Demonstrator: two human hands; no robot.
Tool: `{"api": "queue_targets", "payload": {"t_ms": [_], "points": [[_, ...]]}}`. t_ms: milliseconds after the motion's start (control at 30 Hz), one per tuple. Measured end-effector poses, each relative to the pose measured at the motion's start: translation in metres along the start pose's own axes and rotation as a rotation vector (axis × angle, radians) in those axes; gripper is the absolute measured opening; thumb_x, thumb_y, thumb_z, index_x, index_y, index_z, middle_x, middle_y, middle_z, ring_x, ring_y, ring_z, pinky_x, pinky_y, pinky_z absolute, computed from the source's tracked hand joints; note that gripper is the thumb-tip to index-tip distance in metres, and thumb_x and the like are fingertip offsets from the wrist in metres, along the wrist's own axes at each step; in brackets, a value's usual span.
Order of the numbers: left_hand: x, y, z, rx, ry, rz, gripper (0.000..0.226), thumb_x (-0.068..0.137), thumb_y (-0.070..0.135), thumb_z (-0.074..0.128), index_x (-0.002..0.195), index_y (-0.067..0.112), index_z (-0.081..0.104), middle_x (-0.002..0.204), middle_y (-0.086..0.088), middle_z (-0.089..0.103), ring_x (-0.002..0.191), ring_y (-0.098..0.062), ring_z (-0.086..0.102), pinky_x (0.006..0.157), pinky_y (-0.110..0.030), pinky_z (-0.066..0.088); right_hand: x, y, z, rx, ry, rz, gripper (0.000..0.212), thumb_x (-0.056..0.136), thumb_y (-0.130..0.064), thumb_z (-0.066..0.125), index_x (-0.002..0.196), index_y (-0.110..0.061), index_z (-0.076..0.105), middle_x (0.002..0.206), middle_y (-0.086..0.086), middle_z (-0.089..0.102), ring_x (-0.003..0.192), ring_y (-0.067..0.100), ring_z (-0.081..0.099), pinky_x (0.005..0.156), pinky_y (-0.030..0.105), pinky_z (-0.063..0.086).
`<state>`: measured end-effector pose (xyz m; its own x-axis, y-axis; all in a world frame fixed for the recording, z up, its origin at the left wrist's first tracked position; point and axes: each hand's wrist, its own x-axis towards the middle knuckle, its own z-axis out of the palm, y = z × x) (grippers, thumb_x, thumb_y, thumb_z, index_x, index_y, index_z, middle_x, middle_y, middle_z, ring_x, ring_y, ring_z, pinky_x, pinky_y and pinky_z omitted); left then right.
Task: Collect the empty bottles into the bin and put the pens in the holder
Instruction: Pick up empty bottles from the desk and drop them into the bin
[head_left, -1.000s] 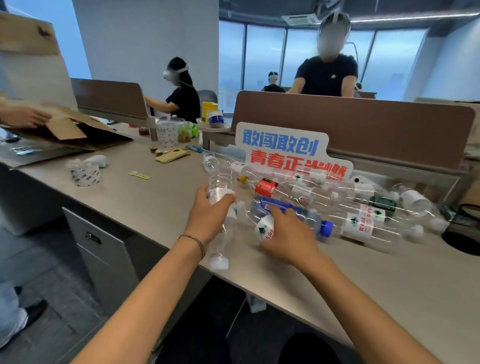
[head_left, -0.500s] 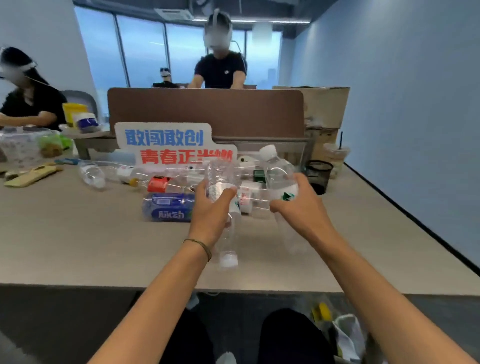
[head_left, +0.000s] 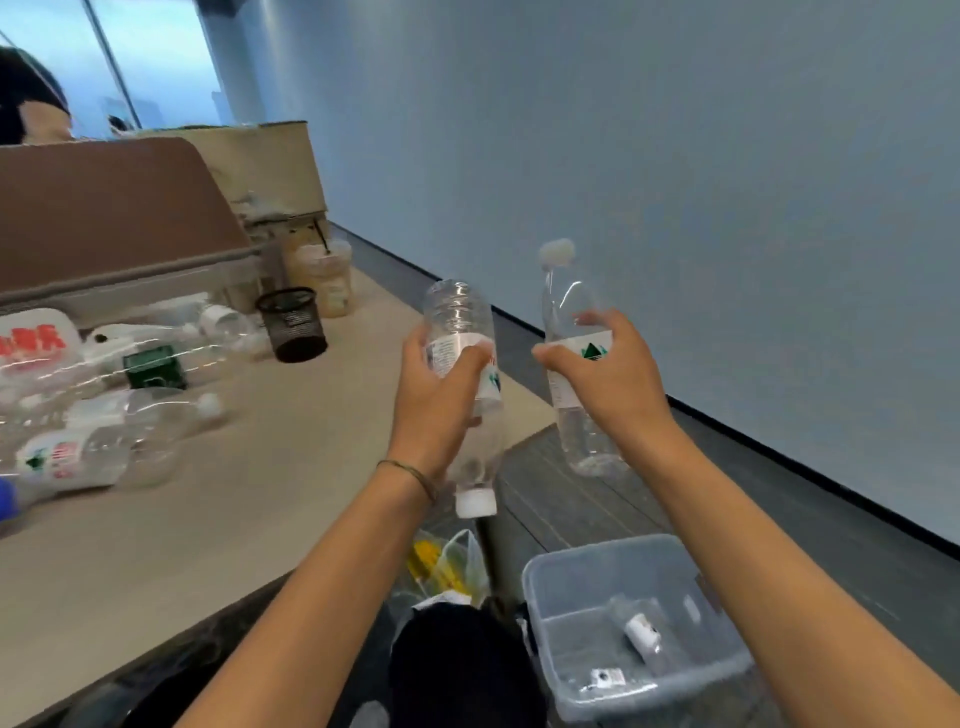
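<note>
— Down low, a clear bin (head_left: 587, 639) sits on the floor, one bottle (head_left: 643, 635) lying inside.
— And above it, both hands are busy! Left hand (head_left: 439, 397) is wrapped round an upside-down bottle (head_left: 460, 322), cap pointing down.
— Right hand (head_left: 605, 379) grips an upright bottle (head_left: 566, 296), white cap on top.
— Farther left, more empties (head_left: 98, 447) lie on the desk (head_left: 291, 467), with the black mesh holder (head_left: 293, 325) standing beyond them.
</note>
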<state>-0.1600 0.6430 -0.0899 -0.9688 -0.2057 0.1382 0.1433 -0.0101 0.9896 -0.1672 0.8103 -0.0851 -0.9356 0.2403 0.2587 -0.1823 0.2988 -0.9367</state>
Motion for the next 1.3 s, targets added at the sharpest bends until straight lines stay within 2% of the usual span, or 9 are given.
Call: {"api": "queue_targets", "payload": {"t_ms": [267,400,533,700,900,1000,1133,1233,1300], "points": [[-0.024,-0.067,0.153,-0.037,-0.31,-0.142,0.046,0.091,0.023,0.069,0.126,0.038,0.043,0.103,0.011,0.065,0.089,-0.012,0.069,0.08,-0.039,0.061,0.017,0.114,-0.104,-0.055,0.227,0.267,0.054,0.078,-0.04,0.082,0.124,-0.028,0.057,0.105,-0.008,0.066,0.091,0.011,0.067,0.072,0.03,0.054],[-0.028,-0.134,0.183,0.046,-0.38,-0.28,0.055,0.089,0.03,0.069,0.136,0.038,0.042,0.109,0.01,0.066,0.093,-0.016,0.07,0.082,-0.043,0.061,0.019,0.178,-0.121,-0.079,0.235,0.398,0.057,0.075,-0.041,0.085,0.123,-0.028,0.057,0.113,-0.002,0.066,0.095,0.016,0.068,0.075,0.034,0.056],[-0.015,-0.208,0.186,0.187,-0.366,-0.447,0.054,0.084,0.036,0.07,0.125,0.047,0.037,0.106,0.014,0.064,0.092,-0.018,0.069,0.086,-0.053,0.059,0.018,0.233,-0.121,-0.078,0.209,0.553,0.061,0.072,-0.046,0.085,0.124,-0.03,0.058,0.116,0.001,0.067,0.099,0.019,0.069,0.081,0.041,0.059],[0.011,-0.279,0.179,0.35,-0.363,-0.593,0.079,0.09,0.03,0.068,0.155,0.03,0.023,0.123,-0.001,0.062,0.097,-0.023,0.064,0.078,-0.039,0.054,0.018,0.286,-0.108,-0.012,0.136,0.737,0.056,0.084,-0.032,0.076,0.134,-0.026,0.051,0.111,0.006,0.068,0.095,0.023,0.072,0.086,0.05,0.061],[0.038,-0.312,0.184,0.555,-0.466,-0.626,0.088,0.091,0.033,0.064,0.162,0.027,0.011,0.146,-0.008,0.052,0.105,-0.025,0.057,0.083,-0.034,0.043,0.021,0.322,-0.093,0.037,0.106,0.889,0.04,0.091,-0.023,0.07,0.127,-0.023,0.052,0.105,0.006,0.069,0.079,0.015,0.07,0.059,0.029,0.06],[0.044,-0.317,0.185,0.598,-0.495,-0.597,0.085,0.09,0.034,0.06,0.161,0.029,0.014,0.154,-0.01,0.046,0.111,-0.026,0.062,0.085,-0.036,0.05,0.02,0.336,-0.088,0.057,0.136,0.948,0.048,0.09,-0.026,0.073,0.13,-0.022,0.047,0.111,0.008,0.069,0.086,0.017,0.072,0.058,0.032,0.059],[0.048,-0.317,0.184,0.628,-0.506,-0.554,0.074,0.095,0.028,0.056,0.16,0.026,0.021,0.149,-0.01,0.048,0.08,-0.016,0.062,0.064,-0.03,0.047,0.018,0.348,-0.083,0.045,0.185,0.998,0.057,0.089,-0.03,0.076,0.132,-0.023,0.04,0.113,0.005,0.064,0.091,0.02,0.069,0.079,0.047,0.062],[0.049,-0.31,0.184,0.634,-0.511,-0.52,0.07,0.096,0.026,0.056,0.159,0.024,0.025,0.133,-0.006,0.059,0.068,-0.008,0.055,0.056,-0.026,0.042,0.017,0.345,-0.083,0.014,0.216,0.981,0.046,0.095,-0.026,0.066,0.132,-0.022,0.04,0.113,0.003,0.057,0.084,0.015,0.06,0.07,0.037,0.054],[0.049,-0.303,0.185,0.633,-0.521,-0.501,0.068,0.095,0.026,0.055,0.158,0.025,0.028,0.102,0.003,0.062,0.066,-0.013,0.055,0.056,-0.029,0.043,0.016,0.341,-0.084,-0.009,0.239,0.951,0.032,0.097,-0.022,0.061,0.125,-0.021,0.043,0.105,0.001,0.056,0.077,0.013,0.055,0.062,0.031,0.045]]}}
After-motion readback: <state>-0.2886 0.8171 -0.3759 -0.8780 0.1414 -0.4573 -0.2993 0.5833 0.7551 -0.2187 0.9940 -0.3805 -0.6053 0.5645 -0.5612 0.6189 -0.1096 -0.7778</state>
